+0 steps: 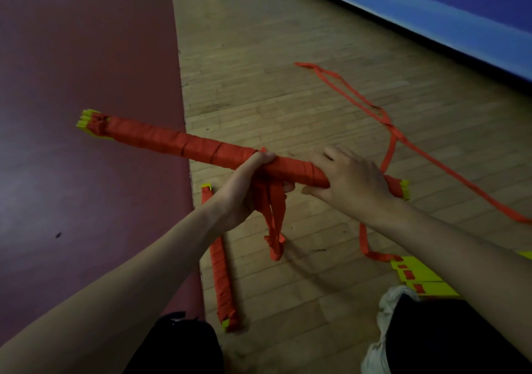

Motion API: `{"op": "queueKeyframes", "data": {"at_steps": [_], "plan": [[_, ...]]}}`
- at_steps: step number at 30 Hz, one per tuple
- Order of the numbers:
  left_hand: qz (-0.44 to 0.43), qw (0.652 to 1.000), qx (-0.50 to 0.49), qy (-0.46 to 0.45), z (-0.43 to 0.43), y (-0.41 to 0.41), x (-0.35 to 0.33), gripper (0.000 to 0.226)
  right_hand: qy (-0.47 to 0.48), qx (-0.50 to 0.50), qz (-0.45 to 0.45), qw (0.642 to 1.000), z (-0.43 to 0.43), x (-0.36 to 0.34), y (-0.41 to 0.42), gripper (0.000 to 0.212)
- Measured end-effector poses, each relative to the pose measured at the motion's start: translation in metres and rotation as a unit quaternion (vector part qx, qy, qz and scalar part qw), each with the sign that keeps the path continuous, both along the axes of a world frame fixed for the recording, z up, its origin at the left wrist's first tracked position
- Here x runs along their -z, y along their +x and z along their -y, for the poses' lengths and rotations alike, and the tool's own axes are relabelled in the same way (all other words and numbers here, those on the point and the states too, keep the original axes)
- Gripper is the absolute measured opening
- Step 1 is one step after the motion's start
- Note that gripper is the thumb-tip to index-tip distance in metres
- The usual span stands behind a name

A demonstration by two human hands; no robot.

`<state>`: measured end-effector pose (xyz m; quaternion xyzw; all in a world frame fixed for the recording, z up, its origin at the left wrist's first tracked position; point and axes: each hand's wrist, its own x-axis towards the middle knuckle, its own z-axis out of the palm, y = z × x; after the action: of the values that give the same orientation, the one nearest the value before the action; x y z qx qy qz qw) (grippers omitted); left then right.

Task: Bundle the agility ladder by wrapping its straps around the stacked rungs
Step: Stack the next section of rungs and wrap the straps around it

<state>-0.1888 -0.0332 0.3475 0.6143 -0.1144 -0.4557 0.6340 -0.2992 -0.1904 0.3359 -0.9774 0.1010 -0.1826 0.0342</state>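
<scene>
A long bundle of stacked yellow rungs (178,141) wrapped in orange strap lies across the middle of the view, held above the floor. My left hand (244,186) grips the bundle from below near its middle, with a loop of loose strap (275,229) hanging under it. My right hand (351,177) curls over the bundle near its right end (401,189), thumb underneath. Yellow rung tips (86,118) stick out at the left end.
A second wrapped bundle (220,261) lies on the wooden floor below my left arm. Loose orange straps (397,134) trail across the floor to yellow rungs (420,275) at the right. A dark red mat (86,71) covers the left. My shoe (385,316) is at the lower right.
</scene>
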Motion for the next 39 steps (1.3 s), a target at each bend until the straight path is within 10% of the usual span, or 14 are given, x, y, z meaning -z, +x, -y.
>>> {"op": "queueKeyframes", "data": {"at_steps": [4,11,29,35,39], "plan": [[0.037,0.998,0.047,0.005,-0.007,0.006,0.001,0.04,0.226,-0.031,-0.171,0.958,0.02,-0.012,-0.001,0.053],[0.072,0.99,0.123,-0.023,-0.005,0.009,-0.001,0.047,0.551,-0.081,-0.32,0.766,0.028,-0.016,-0.014,0.038],[0.004,0.995,0.101,-0.021,-0.007,0.005,-0.006,0.028,0.643,-0.05,-0.154,0.749,0.046,-0.023,-0.012,0.033],[0.007,0.996,0.086,-0.023,0.0,-0.006,-0.012,0.032,0.526,0.006,-0.079,0.847,0.042,-0.022,-0.008,0.055],[0.021,0.998,0.064,-0.013,0.002,-0.011,-0.012,0.03,0.366,0.055,-0.111,0.922,0.037,-0.02,-0.005,0.031]]}}
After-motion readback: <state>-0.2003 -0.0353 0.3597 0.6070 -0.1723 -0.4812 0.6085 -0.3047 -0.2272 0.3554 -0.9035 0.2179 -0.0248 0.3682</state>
